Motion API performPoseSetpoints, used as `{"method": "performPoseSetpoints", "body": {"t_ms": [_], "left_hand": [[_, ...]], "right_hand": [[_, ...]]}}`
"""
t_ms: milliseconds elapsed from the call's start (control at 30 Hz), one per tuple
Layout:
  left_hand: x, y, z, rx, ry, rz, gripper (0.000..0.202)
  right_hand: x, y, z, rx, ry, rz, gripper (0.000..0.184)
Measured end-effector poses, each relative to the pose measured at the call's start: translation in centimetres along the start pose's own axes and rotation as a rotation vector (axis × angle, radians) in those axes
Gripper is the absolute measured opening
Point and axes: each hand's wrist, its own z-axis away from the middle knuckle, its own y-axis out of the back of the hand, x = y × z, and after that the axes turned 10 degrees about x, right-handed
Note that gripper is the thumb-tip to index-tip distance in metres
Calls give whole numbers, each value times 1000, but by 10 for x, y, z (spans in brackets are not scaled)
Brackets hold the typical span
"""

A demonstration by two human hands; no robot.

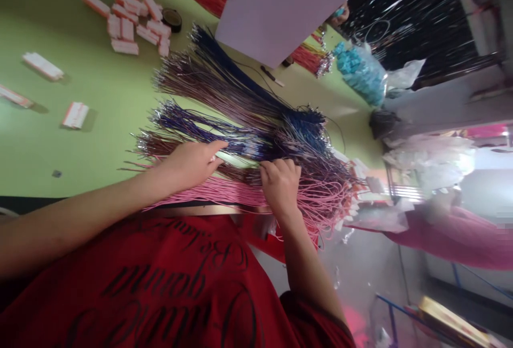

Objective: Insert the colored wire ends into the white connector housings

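Bundles of cut wires lie across the green table (100, 161), with metal-tipped ends fanned out on their left. They run from dark blue wires (240, 70) at the back through brown wires (212, 91) and purple-blue wires (188, 121) to pink wires (228, 192) at the front edge. My left hand (192, 163) rests over the front brown bundle, thumb and finger pinched near a tiny white thing that I cannot make out. Curled fingers of my right hand (280, 183) grip the front brown wires (252, 177), just above the pink ones; the fingertips are partly hidden.
White-and-orange small blocks (126, 27) are piled at the back left beside a roll of black tape (171, 19). A purple panel (280, 6) stands behind the wires, near a pen-like tool (271, 75). Bagged turquoise pieces (358, 72) lie at the back right.
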Motion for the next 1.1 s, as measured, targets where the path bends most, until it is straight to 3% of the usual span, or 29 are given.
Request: {"method": "performPoseSetpoints", "body": {"t_ms": [100, 200, 567, 900, 1033, 1100], "left_hand": [[21, -11, -16, -44, -143, -135, 48], [33, -20, -29, -52, -201, -186, 35], [41, -36, -44, -26, -153, -226, 34], [39, -15, -38, -68, -73, -279, 36], [21, 9, -21, -80, 52, -273, 30], [8, 20, -10, 53, 187, -121, 28]], "right_hand": [[6, 1, 4, 38, 16, -58, 23], [10, 3, 8, 73, 1, -96, 21], [14, 14, 10, 39, 29, -212, 24], [26, 16, 13, 15, -1, -300, 15], [1, 37, 17, 96, 6, -301, 16], [-20, 45, 22, 81, 36, -321, 19]]}}
